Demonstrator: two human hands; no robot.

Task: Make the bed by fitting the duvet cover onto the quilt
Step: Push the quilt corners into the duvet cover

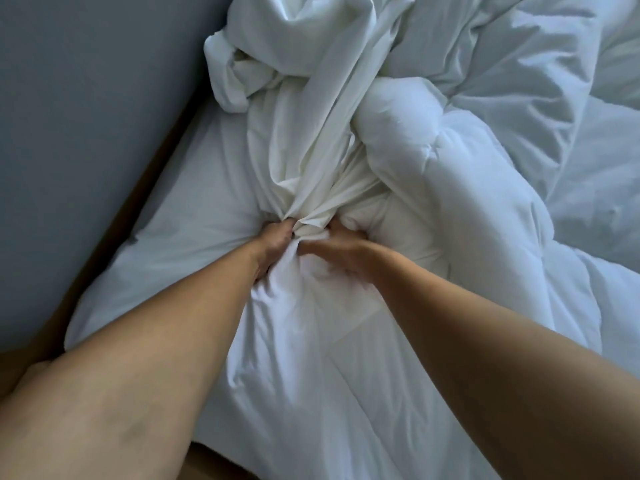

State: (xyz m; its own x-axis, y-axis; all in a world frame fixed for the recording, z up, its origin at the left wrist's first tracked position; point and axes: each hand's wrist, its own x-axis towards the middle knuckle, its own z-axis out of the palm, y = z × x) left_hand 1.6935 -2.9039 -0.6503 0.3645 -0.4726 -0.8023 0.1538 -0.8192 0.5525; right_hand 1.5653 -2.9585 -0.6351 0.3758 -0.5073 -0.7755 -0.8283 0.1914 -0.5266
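Two layers meet at one bunched knot: the thin duvet cover [311, 140] streams away up the bed from the hands, its long folds running straight ahead, beside the puffy quilt [450, 188] to the right. Left hand [273, 247] and right hand [332, 251], side by side and equally near, grip that gathered cloth with fingers curled, above the mattress sheet [180, 216].

The duvet cover [311, 140] is thin, matt white cloth, creased into fine folds. The quilt [467, 188] is thicker white cloth, puffy, stitched and soft-looking. Along the bed's left edge, the frame [114, 216] looks like smooth brown wood.
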